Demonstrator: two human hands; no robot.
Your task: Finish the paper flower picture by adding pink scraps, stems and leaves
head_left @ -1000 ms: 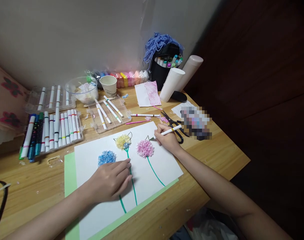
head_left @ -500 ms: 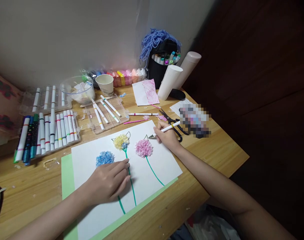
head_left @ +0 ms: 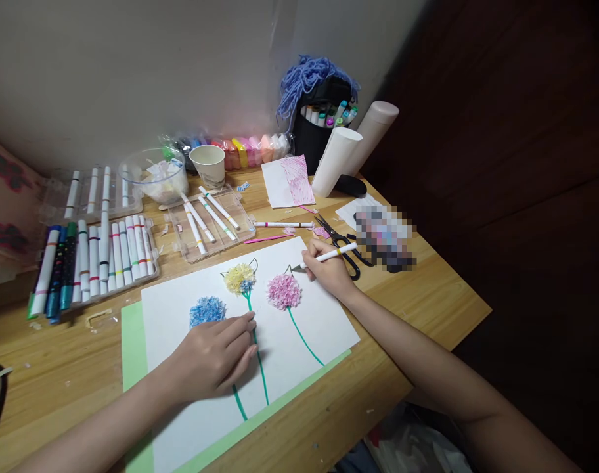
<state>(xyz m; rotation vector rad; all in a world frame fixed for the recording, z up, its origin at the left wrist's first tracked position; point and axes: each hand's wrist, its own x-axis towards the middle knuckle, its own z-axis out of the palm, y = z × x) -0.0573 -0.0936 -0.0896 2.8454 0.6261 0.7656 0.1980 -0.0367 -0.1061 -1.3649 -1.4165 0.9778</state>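
My right hand (head_left: pixel 326 266) is closed round a white marker (head_left: pixel 343 249) with a yellow band. Its dark tip touches or nearly touches the white paper (head_left: pixel 314 315), just above a pink crumbled-paper flower (head_left: pixel 284 292), where short dark lines show. Lying on the sheet with fingers loosely bent, my left hand (head_left: pixel 218 355) presses it down and holds nothing. Under its edge the blue flower (head_left: pixel 207 311) is partly covered. Between the hands sits a yellow flower (head_left: pixel 239 278) with small drawn leaf outlines. Green stems run down the page.
Black scissors (head_left: pixel 339 242) lie beyond my right hand. A clear marker case (head_left: pixel 215 226), a bowl of paper bits (head_left: pixel 156 174) and a paper cup (head_left: pixel 208 165) stand behind the sheet. More markers (head_left: pixel 115 253) fill a tray at left. White tubes (head_left: pixel 336 164) stand near the pixelated patch.
My right hand and the marker's tip have barely shifted near the pink flower's top. The left hand stays in place on the paper; the whole view moves very slightly.
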